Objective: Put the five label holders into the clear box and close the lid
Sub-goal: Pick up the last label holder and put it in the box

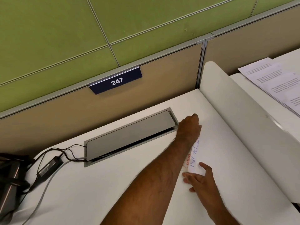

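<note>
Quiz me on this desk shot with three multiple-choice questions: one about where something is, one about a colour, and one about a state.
1. Where is the 247 sign?
A. flat on the desk
B. on the top edge of the tan partition
C. on the papers at right

2. What colour is the wall above the partition?
A. green
B. red
C. black

3. How is the grey cable hatch lid in the desk?
A. taken off
B. raised a little at its near edge, with cables running under it
C. standing straight up

Answers: 1 B, the sign hangs at the partition's rail. 2 A, the panels are green. 3 B, a dark gap shows along the near edge where the black cables enter.
</note>
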The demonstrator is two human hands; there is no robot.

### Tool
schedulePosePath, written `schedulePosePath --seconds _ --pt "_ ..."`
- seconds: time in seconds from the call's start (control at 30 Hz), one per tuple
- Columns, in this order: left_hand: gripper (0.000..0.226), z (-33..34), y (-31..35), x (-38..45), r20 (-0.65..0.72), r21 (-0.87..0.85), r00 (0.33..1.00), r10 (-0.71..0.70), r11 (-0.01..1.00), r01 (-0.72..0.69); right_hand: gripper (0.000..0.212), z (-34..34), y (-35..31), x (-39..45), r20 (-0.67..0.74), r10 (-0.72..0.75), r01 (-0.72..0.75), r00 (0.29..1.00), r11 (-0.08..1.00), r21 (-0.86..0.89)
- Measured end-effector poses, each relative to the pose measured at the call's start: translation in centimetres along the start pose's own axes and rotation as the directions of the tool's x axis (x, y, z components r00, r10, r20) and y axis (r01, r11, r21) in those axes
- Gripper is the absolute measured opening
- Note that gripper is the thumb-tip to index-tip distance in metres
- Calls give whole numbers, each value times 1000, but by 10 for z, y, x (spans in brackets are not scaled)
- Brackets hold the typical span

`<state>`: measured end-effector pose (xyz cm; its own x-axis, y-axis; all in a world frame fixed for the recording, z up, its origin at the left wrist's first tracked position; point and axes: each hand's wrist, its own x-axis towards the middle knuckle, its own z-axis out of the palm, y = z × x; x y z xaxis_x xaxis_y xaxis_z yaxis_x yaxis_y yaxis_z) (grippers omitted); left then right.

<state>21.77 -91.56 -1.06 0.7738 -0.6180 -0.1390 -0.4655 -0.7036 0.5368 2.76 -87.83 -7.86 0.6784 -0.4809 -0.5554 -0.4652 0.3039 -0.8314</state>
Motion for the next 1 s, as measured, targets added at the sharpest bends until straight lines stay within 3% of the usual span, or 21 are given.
schedulePosePath --seconds 0.5,0.77,1.0 --pt "14 -62 -7 -44 -184 -268 977 -107 962 55 91 7 -19 -26 6 110 -110 994 993 47" --pt "17 -114 -10 -88 -266 -335 947 -178 939 83 59 8 -40 -68 -21 -24 22 999 996 -84" --pt "19 -146 -27 -137 -316 -420 916 -246 902 97 53 13 -45 -103 -18 -121 118 992 986 -119"
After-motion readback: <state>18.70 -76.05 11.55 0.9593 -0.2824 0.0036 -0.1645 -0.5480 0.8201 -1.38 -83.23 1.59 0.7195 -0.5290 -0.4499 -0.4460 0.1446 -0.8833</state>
